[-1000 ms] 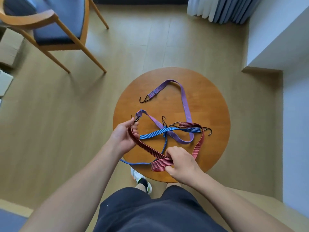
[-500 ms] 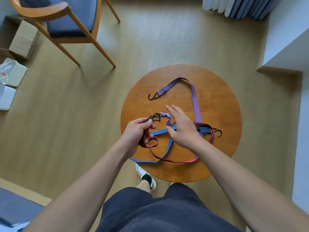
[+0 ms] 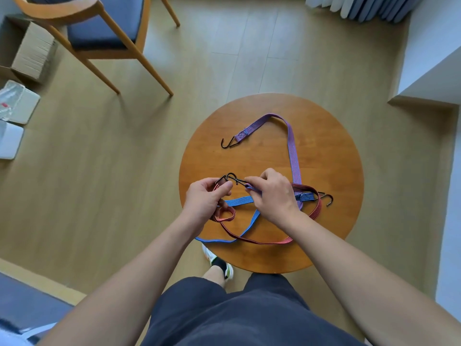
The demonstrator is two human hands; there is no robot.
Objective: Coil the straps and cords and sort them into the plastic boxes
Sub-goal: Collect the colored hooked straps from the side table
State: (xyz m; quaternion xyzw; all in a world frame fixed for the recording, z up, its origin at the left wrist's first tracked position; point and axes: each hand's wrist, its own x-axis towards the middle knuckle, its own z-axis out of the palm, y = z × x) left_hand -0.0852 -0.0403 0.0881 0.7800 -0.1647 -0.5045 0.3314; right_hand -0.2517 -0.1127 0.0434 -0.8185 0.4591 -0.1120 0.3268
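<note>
Fingers (image 3: 257, 179) of my right hand (image 3: 274, 196) pinch the near end of the purple strap (image 3: 292, 151) just behind its black hook (image 3: 238, 181), while my left hand (image 3: 205, 198) clenches the hook end of the red strap (image 3: 262, 240), a small coil (image 3: 225, 213) hanging below the palm. Both work over the left edge of the round table (image 3: 336, 156); the blue strap (image 3: 239, 200) lies beneath, crossing the red toward the near edge.

Open tabletop (image 3: 331, 151) on far R side; strap tangle (image 3: 239, 201) ctr, chair (image 3: 104, 26) beyond L.
</note>
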